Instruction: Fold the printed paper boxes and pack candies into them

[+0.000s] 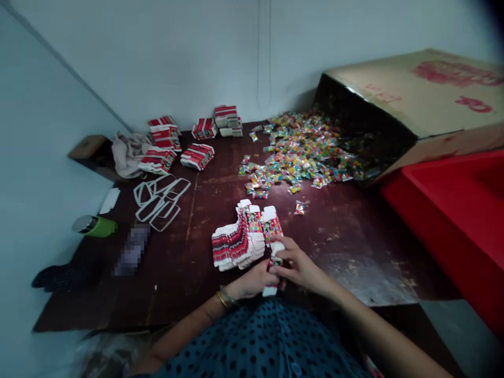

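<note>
Worn brown tabletop (pixel 177 286), pale wall (pixel 197 52) behind. At lower centre, gripping small printed carton (pixel 277 249) between nearly closed fingers of left hand (pixel 254 280) and right hand (pixel 301 266). Probably squaring it open, with white flaps (pixel 270 290) out at both ends. For next move, likely light fingertip pressure on flaps, without crushing sides. Just left, row of flattened cartons (pixel 236 245); toward upper right, wrapped candies (pixel 303 155).

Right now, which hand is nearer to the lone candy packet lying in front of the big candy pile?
Right. The right hand is just on the near side of the packet; the left hand is farther off, closer to the body and further left.
</note>
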`<state>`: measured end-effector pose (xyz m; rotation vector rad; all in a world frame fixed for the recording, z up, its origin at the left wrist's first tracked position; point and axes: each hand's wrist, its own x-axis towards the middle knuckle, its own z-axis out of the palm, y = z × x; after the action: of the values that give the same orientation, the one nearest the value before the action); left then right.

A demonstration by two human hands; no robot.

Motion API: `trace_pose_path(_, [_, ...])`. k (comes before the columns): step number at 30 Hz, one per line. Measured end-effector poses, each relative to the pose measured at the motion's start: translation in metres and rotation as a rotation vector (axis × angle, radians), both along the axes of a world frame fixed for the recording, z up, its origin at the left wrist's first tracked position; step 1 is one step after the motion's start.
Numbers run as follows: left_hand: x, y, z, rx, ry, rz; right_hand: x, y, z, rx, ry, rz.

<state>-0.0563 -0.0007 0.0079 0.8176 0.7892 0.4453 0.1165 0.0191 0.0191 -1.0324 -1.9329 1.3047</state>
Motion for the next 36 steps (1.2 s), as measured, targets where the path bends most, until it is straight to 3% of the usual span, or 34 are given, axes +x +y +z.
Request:
trace_pose_path(2, [-0.001,0.001,0.003,0.05,-0.037,-0.136,0.007,0.005,0.004,-0.174,0.076,0.149])
trace_pose_path(4, [-0.001,0.003,0.002,0.169,0.061,-0.089,0.012,0.008,0.005,-0.256,0.13,0.187])
trace_pose_path(7, [0.004,0.001,-0.009,0.357,0.268,0.158,0.014,0.004,-0.001,-0.224,0.136,0.034])
trace_pose_path(11, [0.007,-0.011,-0.022,0.422,0.287,0.332,0.014,-0.015,-0.016,-0.272,0.196,-0.23])
trace_pose_path(14, [0.003,-0.02,-0.024,0.457,0.296,0.339,0.017,-0.029,-0.027,-0.547,0.308,-0.326])
trace_pose_path(16, [-0.001,-0.024,-0.023,0.505,0.301,0.235,0.021,-0.034,-0.036,-0.821,0.427,-0.318])
trace_pose_path(20, [-0.008,-0.029,-0.017,0.574,0.355,0.035,0.025,-0.037,-0.055,-1.291,0.64,-0.23])
trace_pose_path(23, [-0.007,-0.032,-0.011,0.563,0.428,0.104,0.024,-0.036,-0.056,-1.42,0.635,-0.078])
trace_pose_path(26, [0.0,-0.032,-0.01,0.283,0.326,0.268,0.018,-0.035,-0.045,-1.27,0.52,0.003])
trace_pose_path(30, [0.004,-0.028,-0.015,-0.15,0.103,0.334,0.006,-0.037,-0.029,-0.811,0.343,-0.067])
trace_pose_path(33, [-0.001,-0.028,-0.019,-0.223,0.045,0.323,0.001,-0.036,-0.028,-0.603,0.231,-0.051])
trace_pose_path(36, [-0.012,-0.03,-0.019,-0.195,-0.06,0.271,0.0,-0.033,-0.032,-0.422,0.153,-0.026])
